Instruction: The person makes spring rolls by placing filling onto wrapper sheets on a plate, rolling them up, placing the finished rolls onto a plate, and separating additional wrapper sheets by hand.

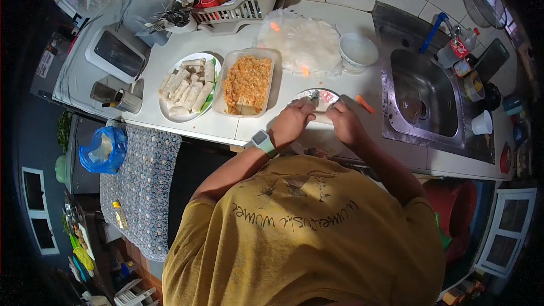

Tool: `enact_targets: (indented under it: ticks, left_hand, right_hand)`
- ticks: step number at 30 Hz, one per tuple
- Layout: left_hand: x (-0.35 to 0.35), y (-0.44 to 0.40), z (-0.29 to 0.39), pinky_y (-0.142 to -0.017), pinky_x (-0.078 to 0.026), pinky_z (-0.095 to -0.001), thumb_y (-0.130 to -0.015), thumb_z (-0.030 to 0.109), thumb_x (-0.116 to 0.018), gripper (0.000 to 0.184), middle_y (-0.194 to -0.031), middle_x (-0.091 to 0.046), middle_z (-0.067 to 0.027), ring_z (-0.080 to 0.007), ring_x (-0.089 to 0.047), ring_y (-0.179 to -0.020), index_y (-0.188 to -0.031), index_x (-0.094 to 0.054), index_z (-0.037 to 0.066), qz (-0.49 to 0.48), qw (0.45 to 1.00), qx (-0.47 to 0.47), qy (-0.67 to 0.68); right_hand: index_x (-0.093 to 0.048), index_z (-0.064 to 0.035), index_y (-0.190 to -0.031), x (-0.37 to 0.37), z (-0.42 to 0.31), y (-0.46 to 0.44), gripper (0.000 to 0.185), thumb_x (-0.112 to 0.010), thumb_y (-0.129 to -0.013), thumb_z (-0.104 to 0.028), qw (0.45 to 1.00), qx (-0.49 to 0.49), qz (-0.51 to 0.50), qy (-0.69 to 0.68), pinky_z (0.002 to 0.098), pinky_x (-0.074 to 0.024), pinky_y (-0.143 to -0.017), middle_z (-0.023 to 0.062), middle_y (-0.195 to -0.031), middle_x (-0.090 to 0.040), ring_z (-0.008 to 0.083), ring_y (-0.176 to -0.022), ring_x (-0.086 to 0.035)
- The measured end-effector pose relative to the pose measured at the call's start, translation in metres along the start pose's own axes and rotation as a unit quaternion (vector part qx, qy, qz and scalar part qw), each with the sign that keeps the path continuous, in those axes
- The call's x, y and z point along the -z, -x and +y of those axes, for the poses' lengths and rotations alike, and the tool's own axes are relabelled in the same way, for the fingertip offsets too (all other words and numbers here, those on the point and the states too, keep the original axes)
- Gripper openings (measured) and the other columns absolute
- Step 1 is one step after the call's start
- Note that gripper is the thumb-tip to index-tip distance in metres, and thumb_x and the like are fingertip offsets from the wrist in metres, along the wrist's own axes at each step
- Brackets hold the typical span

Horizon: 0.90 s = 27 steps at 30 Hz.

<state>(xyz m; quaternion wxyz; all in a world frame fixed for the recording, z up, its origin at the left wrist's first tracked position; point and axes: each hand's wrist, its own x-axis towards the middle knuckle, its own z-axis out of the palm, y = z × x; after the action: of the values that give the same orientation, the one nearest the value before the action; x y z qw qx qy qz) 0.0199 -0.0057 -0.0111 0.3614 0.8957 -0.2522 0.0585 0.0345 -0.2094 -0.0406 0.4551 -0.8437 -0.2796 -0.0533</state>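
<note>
Crosswise over the plate point(328, 97), the pale roll point(322, 118) lies with its long axis running left to right, left hand point(292, 123) and right hand point(346, 124) each grasping one end, neither clearly nearer.

And in they come, left forearm point(233, 171) and right forearm point(385, 161) angling together across the counter's point(290, 86) near edge; left grip point(293, 124) and right grip point(345, 123) close beside each other, knuckles up, fingers bent inward!

Plate point(328, 97) partly behind both hands point(291, 121) point(347, 124)
</note>
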Motion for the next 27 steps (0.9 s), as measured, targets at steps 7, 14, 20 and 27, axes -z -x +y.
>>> enact_targets:
  ticks: [7,14,20,27]
  left_hand:
    - [-0.003,0.011,-0.003,-0.075,-0.049,-0.0426,-0.082,0.016,-0.056,0.031,-0.097,-0.058,-0.0204,-0.0360,-0.058,-0.088,-0.110,-0.055,0.001,-0.042,0.995,-0.063,-0.067]
    - [0.002,0.005,-0.003,-0.075,-0.047,-0.0431,-0.079,0.016,-0.061,0.029,-0.097,-0.057,-0.0195,-0.0366,-0.057,-0.087,-0.104,-0.059,0.002,-0.095,0.993,-0.001,-0.068]
    - [0.006,0.006,-0.001,-0.076,-0.046,-0.0431,-0.077,0.015,-0.064,0.024,-0.099,-0.056,-0.0178,-0.0353,-0.056,-0.089,-0.097,-0.062,0.003,-0.054,0.988,-0.055,-0.131]
    - [0.010,0.007,0.012,-0.071,-0.049,-0.0406,-0.081,0.019,-0.060,0.028,-0.095,-0.060,-0.0146,-0.0322,-0.058,-0.087,-0.106,-0.059,0.007,-0.059,0.987,-0.004,-0.149]
  right_hand:
    - [-0.056,0.0014,-0.085,0.002,-0.021,0.010,0.014,-0.060,-0.077,-0.009,0.981,0.075,-0.018,0.181,0.0461,-0.0412,-0.070,0.0203,-0.088,-0.052,0.0379,-0.078,-0.051]
    - [-0.059,0.0012,-0.082,0.010,-0.008,0.002,0.017,-0.065,-0.074,-0.013,0.990,0.021,-0.092,0.103,0.0454,-0.0408,-0.072,0.0182,-0.080,-0.054,0.0363,-0.079,-0.052]
    - [-0.066,0.0011,-0.089,0.016,-0.009,-0.006,0.018,-0.067,-0.073,-0.008,0.981,0.015,-0.154,0.117,0.0393,-0.0453,-0.073,0.0175,-0.088,-0.057,0.0338,-0.083,-0.056]
    - [-0.061,-0.0008,-0.103,0.011,-0.012,-0.007,0.028,-0.065,-0.076,-0.009,0.995,0.024,-0.075,0.069,0.0396,-0.0436,-0.077,0.0179,-0.091,-0.055,0.0346,-0.087,-0.054]
